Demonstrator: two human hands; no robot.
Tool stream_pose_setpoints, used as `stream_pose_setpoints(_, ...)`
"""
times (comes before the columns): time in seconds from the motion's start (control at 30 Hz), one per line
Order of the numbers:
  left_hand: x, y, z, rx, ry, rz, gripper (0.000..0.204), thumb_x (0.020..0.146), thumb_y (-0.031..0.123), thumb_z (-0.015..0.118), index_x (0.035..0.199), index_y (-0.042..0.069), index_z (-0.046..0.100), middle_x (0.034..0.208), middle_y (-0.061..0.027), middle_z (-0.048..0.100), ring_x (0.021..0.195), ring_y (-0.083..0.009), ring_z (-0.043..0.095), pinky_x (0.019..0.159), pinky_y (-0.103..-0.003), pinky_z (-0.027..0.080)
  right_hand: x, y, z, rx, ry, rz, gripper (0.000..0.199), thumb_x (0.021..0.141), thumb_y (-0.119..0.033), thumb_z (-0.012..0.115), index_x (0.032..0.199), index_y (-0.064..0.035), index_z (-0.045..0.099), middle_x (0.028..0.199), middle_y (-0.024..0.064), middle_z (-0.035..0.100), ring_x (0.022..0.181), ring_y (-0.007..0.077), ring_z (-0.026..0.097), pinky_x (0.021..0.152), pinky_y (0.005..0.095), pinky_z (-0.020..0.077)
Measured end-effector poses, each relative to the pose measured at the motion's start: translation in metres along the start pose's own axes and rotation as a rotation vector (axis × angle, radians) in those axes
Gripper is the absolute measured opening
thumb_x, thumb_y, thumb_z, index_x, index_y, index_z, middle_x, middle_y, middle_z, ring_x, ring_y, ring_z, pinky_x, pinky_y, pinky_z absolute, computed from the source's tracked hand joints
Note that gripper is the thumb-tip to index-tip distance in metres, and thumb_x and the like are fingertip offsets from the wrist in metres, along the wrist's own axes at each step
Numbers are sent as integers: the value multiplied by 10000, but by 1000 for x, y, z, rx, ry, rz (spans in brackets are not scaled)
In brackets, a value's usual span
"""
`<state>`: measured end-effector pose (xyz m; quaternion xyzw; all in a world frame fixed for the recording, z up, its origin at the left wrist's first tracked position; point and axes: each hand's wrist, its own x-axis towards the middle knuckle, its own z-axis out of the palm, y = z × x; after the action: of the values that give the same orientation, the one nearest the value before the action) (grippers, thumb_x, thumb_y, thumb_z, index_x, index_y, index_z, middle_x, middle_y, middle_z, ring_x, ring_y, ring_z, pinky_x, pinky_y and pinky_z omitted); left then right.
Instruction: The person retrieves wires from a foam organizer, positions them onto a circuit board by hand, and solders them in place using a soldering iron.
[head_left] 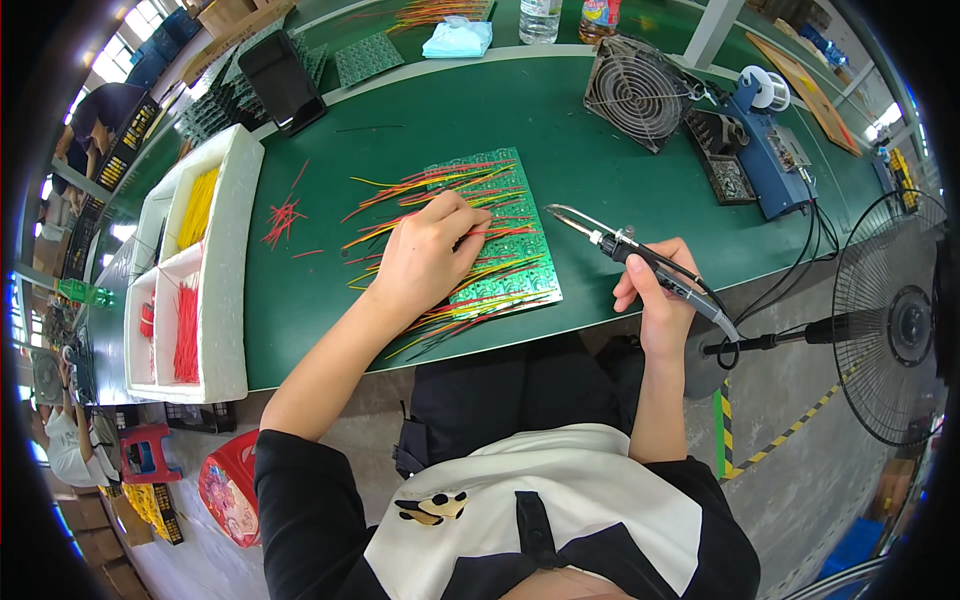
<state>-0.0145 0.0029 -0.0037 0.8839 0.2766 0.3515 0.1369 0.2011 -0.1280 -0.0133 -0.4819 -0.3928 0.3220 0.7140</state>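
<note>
A green circuit board panel [543,275] lies on the green work table near its front edge. Red, yellow and dark wires [395,184] stick out from it, mostly to the left. Over the middle of the panel is my left hand [428,248], its fingers pinched together among the wires; what sits between the fingertips is hidden. My right hand [660,305] grips a soldering iron [618,246] with a black and grey handle and a thin metal guide along its front. The iron's tip points up and left, just off the panel's right edge and apart from it.
At left stands a white foam box [228,300] with yellow and red wires; loose red wires [284,218] lie beside it. A black phone [281,82], a square fan [640,92] and a blue solder feeder [765,150] stand farther back. A pedestal fan [905,320] is at right.
</note>
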Motion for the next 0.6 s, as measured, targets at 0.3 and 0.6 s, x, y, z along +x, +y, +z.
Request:
stream_pose_setpoints(0.3,0,0,1,43,6,30,81,757,24,639,837,15,643,795,-76,587,638,-211,603,565,-288,498,0,-1,1,-36,-53,38,150,813,-53,635,837,11,503,702,79,600,516,76,559,433,189,467)
stream_pose_setpoints(0.6,-1,1,1,59,1,48,76,759,26,639,834,16,638,781,-75,576,635,-219,602,564,-298,497,1,-1,1,-45,-61,39,140,813,-49,632,833,11,507,701,78,600,514,74,557,433,187,468)
